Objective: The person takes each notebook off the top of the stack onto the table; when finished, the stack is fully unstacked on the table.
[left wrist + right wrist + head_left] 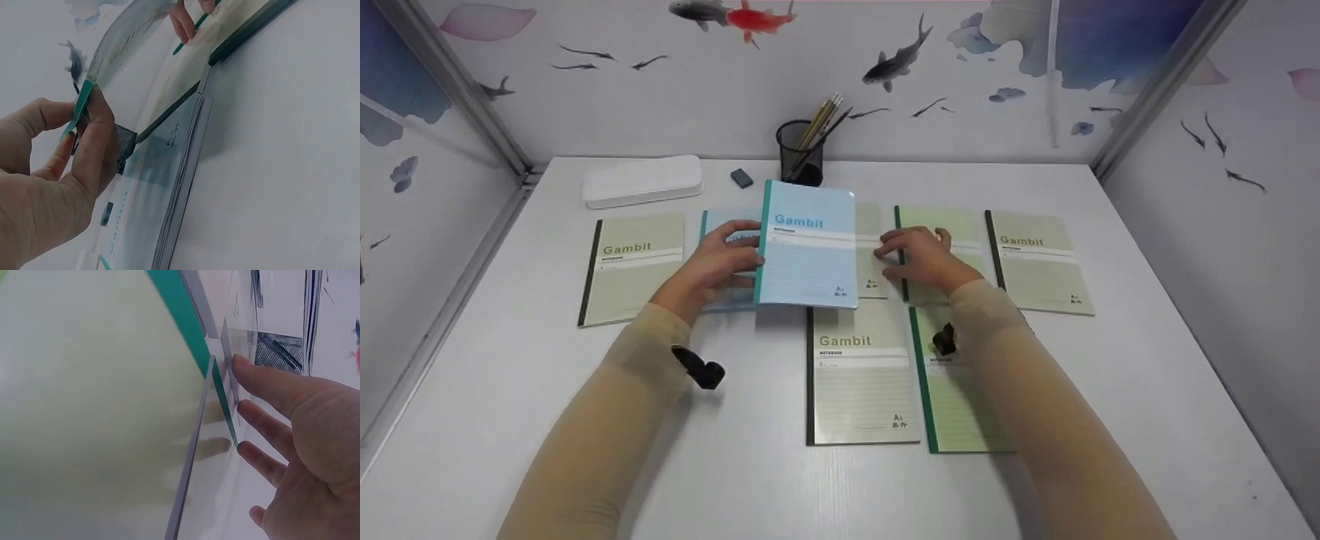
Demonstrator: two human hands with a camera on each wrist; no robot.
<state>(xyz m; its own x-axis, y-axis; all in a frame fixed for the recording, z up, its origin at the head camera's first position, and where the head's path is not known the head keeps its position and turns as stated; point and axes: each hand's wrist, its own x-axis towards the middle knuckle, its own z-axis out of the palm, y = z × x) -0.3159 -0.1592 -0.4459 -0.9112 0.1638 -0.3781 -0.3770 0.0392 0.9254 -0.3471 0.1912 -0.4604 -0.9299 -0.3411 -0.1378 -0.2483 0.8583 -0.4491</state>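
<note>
My left hand [724, 262] pinches the teal spine of a pale blue notebook [808, 270], thumb on one side and fingers on the other. That notebook is raised over the table, covering part of a grey-green notebook [872, 259] and another blue notebook [729, 298] behind it. My right hand [922, 257] hovers with fingers spread and loosely bent between the grey-green notebook and a light green notebook [960, 219]. In the right wrist view its fingertips [243, 447] are close to a green spine; whether they touch is unclear.
Grey-green notebooks [634, 281] [1039, 262] lie at both row ends. Nearer me are another grey-green notebook [864, 390] and a green one [960, 420], partly under my right forearm. A white case [643, 182], an eraser [742, 178] and a mesh pencil cup [801, 154] stand at the back.
</note>
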